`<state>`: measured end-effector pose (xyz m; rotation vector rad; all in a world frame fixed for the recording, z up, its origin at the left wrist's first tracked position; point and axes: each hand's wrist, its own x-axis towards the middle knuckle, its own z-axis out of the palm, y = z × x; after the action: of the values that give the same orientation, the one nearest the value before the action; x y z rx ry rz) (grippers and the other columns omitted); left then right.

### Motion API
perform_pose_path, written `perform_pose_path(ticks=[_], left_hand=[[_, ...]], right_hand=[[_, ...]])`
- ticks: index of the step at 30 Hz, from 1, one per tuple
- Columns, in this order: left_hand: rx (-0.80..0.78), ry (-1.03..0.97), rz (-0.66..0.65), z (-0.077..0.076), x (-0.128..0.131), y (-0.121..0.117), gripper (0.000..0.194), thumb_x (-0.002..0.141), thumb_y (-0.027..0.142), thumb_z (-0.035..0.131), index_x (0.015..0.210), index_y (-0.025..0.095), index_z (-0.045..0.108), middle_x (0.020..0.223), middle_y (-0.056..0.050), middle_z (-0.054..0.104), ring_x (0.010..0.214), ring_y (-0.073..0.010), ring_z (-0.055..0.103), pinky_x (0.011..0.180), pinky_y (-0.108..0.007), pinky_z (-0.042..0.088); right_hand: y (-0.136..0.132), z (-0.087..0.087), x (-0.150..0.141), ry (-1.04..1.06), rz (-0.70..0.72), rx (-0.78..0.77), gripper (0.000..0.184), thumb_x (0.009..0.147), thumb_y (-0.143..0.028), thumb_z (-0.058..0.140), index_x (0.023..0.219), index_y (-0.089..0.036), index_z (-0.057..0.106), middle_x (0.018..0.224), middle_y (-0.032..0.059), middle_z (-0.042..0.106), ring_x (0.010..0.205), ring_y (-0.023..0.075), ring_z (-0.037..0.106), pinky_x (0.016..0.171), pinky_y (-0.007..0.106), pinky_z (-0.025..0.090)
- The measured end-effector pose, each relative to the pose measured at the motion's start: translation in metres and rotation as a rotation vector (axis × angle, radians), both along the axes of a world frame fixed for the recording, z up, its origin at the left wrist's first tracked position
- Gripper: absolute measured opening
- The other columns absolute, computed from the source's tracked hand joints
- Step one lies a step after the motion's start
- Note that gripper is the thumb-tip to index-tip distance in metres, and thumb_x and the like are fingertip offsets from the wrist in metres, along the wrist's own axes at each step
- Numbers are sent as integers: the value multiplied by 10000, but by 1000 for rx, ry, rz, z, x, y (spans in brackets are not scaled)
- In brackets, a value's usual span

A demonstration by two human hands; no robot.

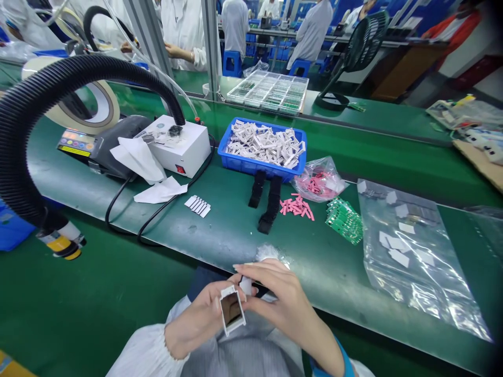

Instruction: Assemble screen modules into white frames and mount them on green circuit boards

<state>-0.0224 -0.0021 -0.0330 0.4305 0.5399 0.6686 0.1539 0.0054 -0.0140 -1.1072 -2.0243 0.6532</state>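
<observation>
My left hand (202, 314) is closed on a small white plastic frame (231, 309) with a dark, shiny panel inside, tilted up in front of my lap. Close behind the frame, my right hand (281, 293) has its fingers bent over a small white piece (245, 285) with a dark edge. Fingers of both hands meet around this piece, and its far side is hidden. Beyond my hands, a small crumpled clear wrapper (271, 254) lies at the bench edge.
A blue bin (251, 166) holds many white frames. Nearby lie pink strips (296, 207), green circuit boards (343, 220), a clear plastic bag (393, 267) and white pieces (197, 206). A black hose (98, 65) arches over the left, above a white box (188, 152). Co-workers sit beyond.
</observation>
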Motion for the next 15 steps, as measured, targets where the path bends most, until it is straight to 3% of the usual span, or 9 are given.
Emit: perform_pose_path(ticks=[5,8,11,15], left_hand=[[-19,-38,14,0,5,-2,380,614,511,742,782,172,719,1019,-65,633,997,-226,605,901,-307,435],[-51,-92,70,-3,6,-5,353,669,477,718,865,184,730,1034,-67,650,979,-205,608,898,-299,441],[-139,-155,146,-8,6,-7,349,707,467,694,922,193,723,981,-59,677,998,-208,604,942,-328,424],[-164,-225,152,-10,8,-7,314,712,455,699,840,169,720,968,-46,669,1038,-216,587,1046,-362,345]], right_hand=[[-5,-2,4,-25,-15,-41,369,801,-216,643,1156,-253,550,968,-28,693,863,100,648,821,254,492],[-12,-5,0,-33,-97,14,346,811,-236,627,1143,-221,532,1076,22,655,970,121,618,860,270,495],[-19,-5,-8,-27,-241,123,236,784,-195,630,1008,-202,556,1179,70,571,1079,157,557,888,302,486],[-24,0,-12,6,-309,180,88,784,-140,616,834,-209,594,1114,58,551,1027,149,553,858,300,485]])
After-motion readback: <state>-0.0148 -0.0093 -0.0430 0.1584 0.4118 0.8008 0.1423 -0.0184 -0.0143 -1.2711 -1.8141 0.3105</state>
